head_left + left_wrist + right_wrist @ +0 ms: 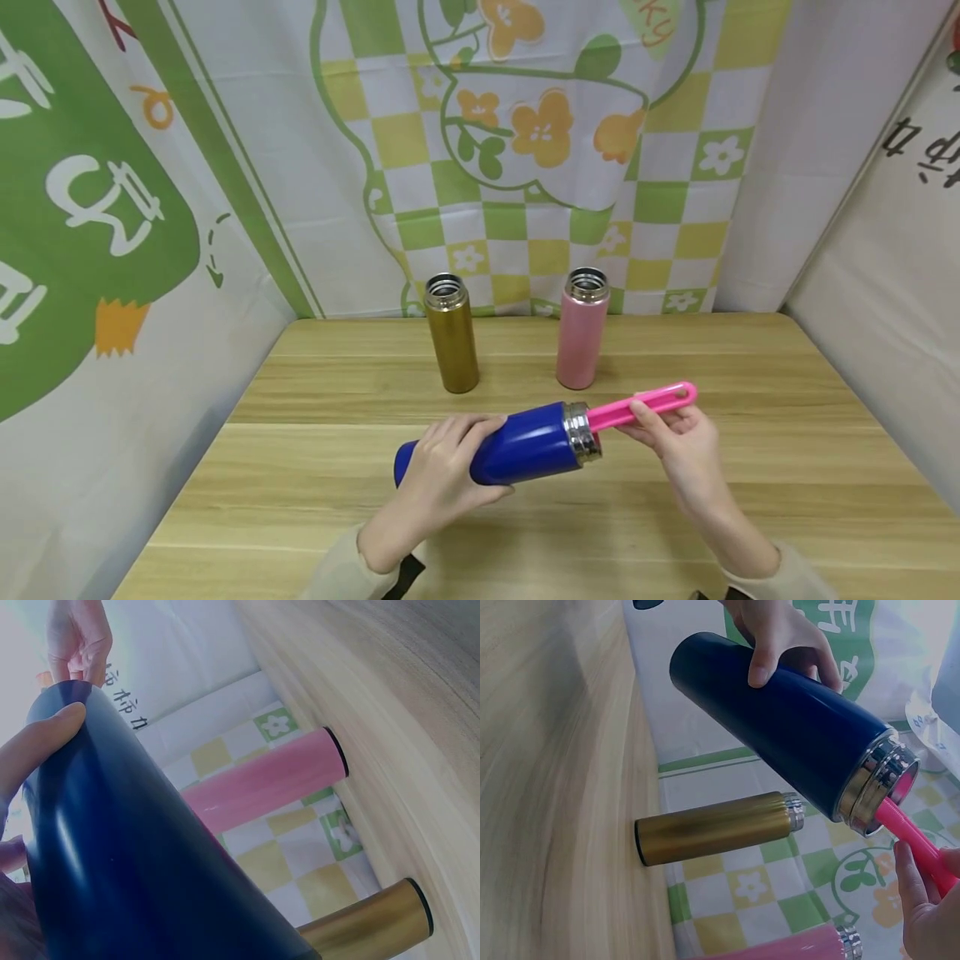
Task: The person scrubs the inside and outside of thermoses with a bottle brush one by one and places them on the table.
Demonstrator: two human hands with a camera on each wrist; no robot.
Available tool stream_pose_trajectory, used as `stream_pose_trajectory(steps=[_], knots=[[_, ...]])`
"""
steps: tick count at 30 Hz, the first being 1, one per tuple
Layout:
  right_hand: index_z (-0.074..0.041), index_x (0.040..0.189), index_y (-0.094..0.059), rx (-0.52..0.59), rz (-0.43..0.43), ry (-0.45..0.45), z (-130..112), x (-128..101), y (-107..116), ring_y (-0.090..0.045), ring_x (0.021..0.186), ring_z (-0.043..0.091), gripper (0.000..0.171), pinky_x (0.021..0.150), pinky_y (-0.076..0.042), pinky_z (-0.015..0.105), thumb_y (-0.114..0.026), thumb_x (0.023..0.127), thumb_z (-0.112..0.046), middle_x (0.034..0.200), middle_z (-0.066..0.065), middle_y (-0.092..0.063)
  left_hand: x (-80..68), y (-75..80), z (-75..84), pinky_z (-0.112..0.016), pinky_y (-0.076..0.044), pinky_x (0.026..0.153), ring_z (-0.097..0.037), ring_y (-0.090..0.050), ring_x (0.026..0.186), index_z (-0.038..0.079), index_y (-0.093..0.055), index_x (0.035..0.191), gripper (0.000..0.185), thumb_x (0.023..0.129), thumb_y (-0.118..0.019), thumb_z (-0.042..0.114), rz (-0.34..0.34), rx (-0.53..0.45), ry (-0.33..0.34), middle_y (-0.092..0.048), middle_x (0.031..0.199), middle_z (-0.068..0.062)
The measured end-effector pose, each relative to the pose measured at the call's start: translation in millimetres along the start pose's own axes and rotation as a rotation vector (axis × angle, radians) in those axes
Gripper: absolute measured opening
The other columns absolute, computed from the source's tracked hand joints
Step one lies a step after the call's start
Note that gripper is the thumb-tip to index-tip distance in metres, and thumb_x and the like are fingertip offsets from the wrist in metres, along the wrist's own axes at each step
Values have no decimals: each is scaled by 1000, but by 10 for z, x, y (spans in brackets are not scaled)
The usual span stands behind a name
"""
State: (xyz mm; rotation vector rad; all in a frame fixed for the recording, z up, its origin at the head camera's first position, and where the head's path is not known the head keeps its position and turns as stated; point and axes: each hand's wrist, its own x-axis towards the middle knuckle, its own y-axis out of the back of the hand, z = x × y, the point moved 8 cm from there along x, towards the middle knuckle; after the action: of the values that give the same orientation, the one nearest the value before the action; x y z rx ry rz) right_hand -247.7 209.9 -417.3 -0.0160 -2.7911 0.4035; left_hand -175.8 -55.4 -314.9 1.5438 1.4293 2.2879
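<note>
A blue thermos bottle (532, 442) lies tilted in my left hand (448, 467), its bare metal mouth (581, 433) facing right. The fingers and thumb of that hand grip its body, clear in the right wrist view too. My right hand (686, 450) pinches a bright pink plastic handle (645, 402) with a long slot near its end. The handle's far end goes into the bottle's mouth, so whatever it carries inside is hidden. In the right wrist view the pink handle (919, 840) enters at the rim of the blue bottle (780, 724).
Behind the hands a gold bottle (453, 342) and a pink bottle (581, 337) stand upright and uncapped on the wooden table (337, 375). A patterned cloth (510, 217) hangs at the table's back edge, with printed sheets on both sides.
</note>
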Motion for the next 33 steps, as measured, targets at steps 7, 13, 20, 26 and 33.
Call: stream_pose_trajectory(steps=[7, 13, 20, 26, 33], knots=[[5, 98, -55, 47, 84, -5, -834, -121, -462, -65, 78, 20, 14, 74, -48, 30, -54, 84, 1, 86, 9, -65, -13, 18, -19, -35, -48, 70, -18, -57, 86, 9, -58, 108, 75, 43, -84, 38, -2, 5, 4, -59, 97, -3], [14, 104, -50, 162, 51, 106, -704, 14, -112, -63, 83, 31, 20, 76, -48, 38, -51, 85, 7, 91, 21, -62, -47, 54, -81, -36, -48, 70, -19, -57, 87, 10, -58, 109, 75, 44, -84, 37, -3, 15, 34, -59, 97, -3], [13, 97, -53, 166, 46, 124, -913, 22, -35, -64, 82, 28, 15, 74, -48, 36, -52, 84, 5, 88, 19, -63, -100, 80, -125, -37, -48, 70, -19, -57, 87, 8, -58, 108, 75, 43, -85, 35, 4, 6, 37, -59, 98, -3], [5, 90, -59, 165, 92, 74, -1180, -31, -153, -65, 75, 21, 11, 71, -49, 29, -49, 85, 8, 82, 13, -65, -129, 74, -106, -37, -47, 72, -20, -56, 90, 7, -56, 110, 77, 44, -85, 34, -17, -23, 22, -57, 101, -5], [5, 89, -59, 180, 105, 75, -1256, -28, -62, -65, 75, 21, 11, 71, -49, 28, -50, 84, 8, 82, 14, -65, -154, 87, -112, -39, -47, 74, -21, -56, 92, 7, -55, 111, 77, 45, -85, 34, -32, -37, 29, -57, 102, -5]])
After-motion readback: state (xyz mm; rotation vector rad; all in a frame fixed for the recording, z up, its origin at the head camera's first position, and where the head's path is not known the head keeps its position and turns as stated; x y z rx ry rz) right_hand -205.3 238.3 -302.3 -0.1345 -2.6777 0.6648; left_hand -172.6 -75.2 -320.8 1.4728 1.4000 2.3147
